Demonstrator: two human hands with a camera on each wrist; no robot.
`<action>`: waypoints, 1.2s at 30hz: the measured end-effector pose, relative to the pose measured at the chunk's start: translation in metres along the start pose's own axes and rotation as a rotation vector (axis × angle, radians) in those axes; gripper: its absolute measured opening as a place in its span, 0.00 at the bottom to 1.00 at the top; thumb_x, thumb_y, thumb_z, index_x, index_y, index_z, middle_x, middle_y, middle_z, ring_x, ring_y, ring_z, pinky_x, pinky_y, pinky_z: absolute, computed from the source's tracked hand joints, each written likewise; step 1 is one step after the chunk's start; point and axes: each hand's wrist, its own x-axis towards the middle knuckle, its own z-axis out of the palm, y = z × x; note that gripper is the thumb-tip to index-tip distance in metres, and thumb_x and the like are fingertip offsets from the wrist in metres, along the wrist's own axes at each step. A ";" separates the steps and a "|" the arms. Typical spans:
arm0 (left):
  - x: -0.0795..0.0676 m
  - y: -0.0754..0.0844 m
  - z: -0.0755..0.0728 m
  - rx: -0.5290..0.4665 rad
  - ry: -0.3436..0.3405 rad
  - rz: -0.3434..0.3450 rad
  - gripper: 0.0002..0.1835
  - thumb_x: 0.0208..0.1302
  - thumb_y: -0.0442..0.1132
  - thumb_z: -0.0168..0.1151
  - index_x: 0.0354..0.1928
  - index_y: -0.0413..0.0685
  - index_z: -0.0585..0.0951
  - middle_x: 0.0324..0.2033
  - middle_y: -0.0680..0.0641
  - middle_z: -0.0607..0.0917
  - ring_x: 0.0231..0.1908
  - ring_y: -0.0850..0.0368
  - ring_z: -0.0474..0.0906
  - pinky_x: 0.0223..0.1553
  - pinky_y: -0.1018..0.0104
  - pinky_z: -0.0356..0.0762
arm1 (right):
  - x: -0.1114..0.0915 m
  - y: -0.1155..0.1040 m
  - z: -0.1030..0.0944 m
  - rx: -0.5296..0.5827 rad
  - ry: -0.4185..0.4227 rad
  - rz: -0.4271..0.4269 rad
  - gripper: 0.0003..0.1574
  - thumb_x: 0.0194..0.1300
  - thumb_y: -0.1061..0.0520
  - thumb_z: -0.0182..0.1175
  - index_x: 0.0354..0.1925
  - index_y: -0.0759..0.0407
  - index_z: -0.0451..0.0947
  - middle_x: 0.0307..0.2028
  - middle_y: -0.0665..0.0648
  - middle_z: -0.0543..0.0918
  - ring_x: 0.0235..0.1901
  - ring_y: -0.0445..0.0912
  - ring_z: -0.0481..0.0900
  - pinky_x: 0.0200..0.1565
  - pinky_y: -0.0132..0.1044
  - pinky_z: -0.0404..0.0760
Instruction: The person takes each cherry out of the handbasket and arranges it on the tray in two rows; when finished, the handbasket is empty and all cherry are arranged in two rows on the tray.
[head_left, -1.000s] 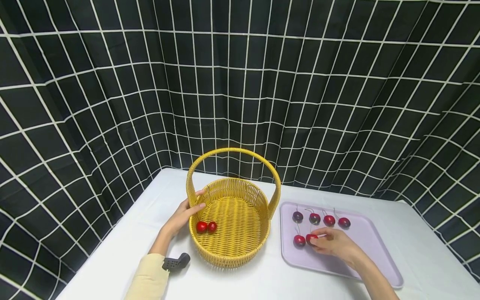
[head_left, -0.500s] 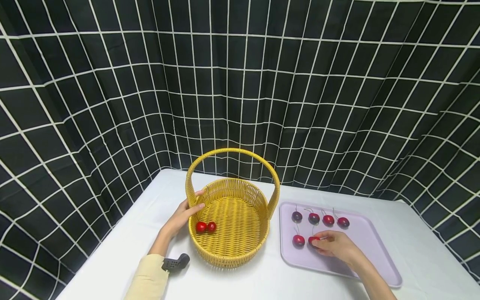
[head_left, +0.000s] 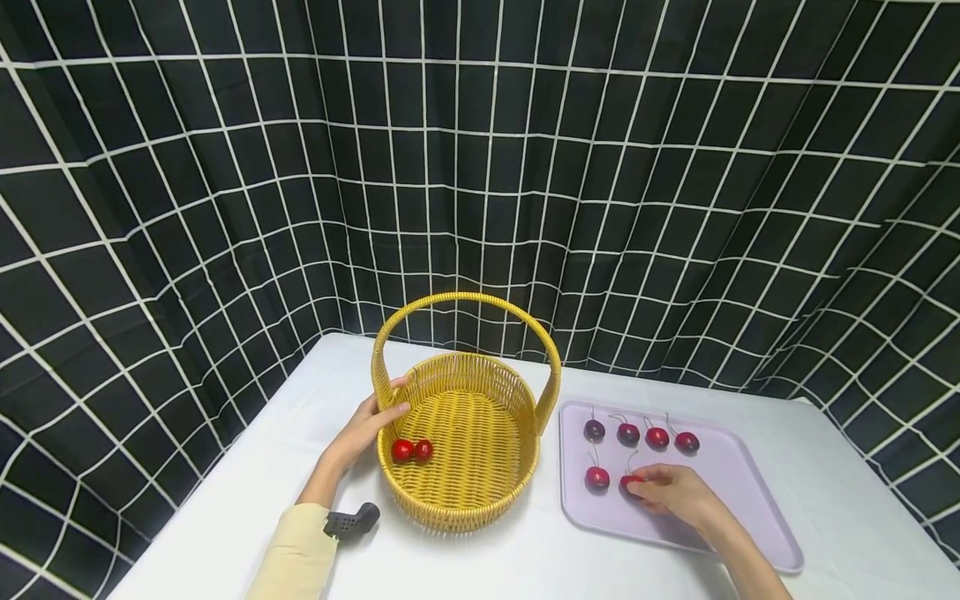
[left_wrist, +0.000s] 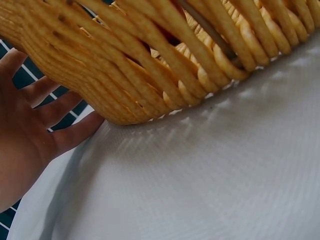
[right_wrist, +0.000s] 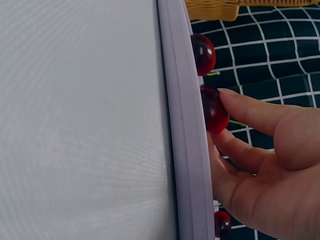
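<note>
In the head view my left hand (head_left: 367, 427) holds the left side of a yellow woven basket (head_left: 459, 522), its thumb over the rim. Spread fingers lie against the outer weave in the left wrist view, near the base. Two red cherries (head_left: 402, 451) sit side by side inside, at the basket's left. Over the lilac tray (head_left: 735, 500) my right hand (head_left: 675, 492) pinches a red cherry (right_wrist: 215, 111) between thumb and fingers; its stem points up and away. Just left of it lies another red cherry (head_left: 597, 478), stem upward.
A row of several dark and red stemmed cherries (head_left: 657, 438) lines the back of the tray. White cloth (head_left: 540, 558) covers the table. A black checked curtain (head_left: 480, 167) closes off the back and sides. A black strap piece (head_left: 352, 522) sits at my left wrist.
My right hand and the cherry it pinches have shifted slightly to the right on the tray, widening the gap to the neighbouring cherry. The left hand and basket have stayed put.
</note>
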 end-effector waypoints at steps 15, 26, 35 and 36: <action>0.001 0.001 0.000 -0.006 -0.011 0.005 0.32 0.67 0.46 0.58 0.70 0.54 0.62 0.70 0.42 0.61 0.68 0.43 0.55 0.65 0.39 0.46 | -0.004 -0.001 -0.002 -0.028 0.016 0.010 0.29 0.59 0.55 0.67 0.50 0.76 0.74 0.40 0.63 0.83 0.33 0.49 0.81 0.37 0.40 0.83; 0.000 -0.001 0.000 0.021 0.002 0.013 0.32 0.65 0.50 0.59 0.70 0.57 0.64 0.69 0.45 0.62 0.68 0.45 0.54 0.65 0.38 0.47 | -0.002 0.001 -0.002 -0.105 0.042 0.016 0.31 0.56 0.52 0.70 0.50 0.72 0.76 0.38 0.61 0.83 0.31 0.48 0.81 0.35 0.38 0.79; -0.001 0.000 0.001 0.025 0.002 0.024 0.31 0.65 0.50 0.58 0.69 0.57 0.64 0.68 0.45 0.64 0.68 0.45 0.56 0.65 0.39 0.48 | 0.000 0.001 -0.001 -0.120 0.030 0.039 0.29 0.57 0.50 0.69 0.50 0.69 0.78 0.37 0.59 0.83 0.32 0.48 0.80 0.38 0.41 0.80; -0.001 0.000 0.001 0.023 0.002 0.024 0.31 0.65 0.50 0.59 0.69 0.57 0.64 0.68 0.45 0.64 0.68 0.45 0.56 0.65 0.39 0.48 | 0.000 0.001 -0.001 -0.119 0.027 0.040 0.29 0.57 0.50 0.69 0.50 0.70 0.78 0.37 0.59 0.83 0.32 0.48 0.80 0.38 0.41 0.80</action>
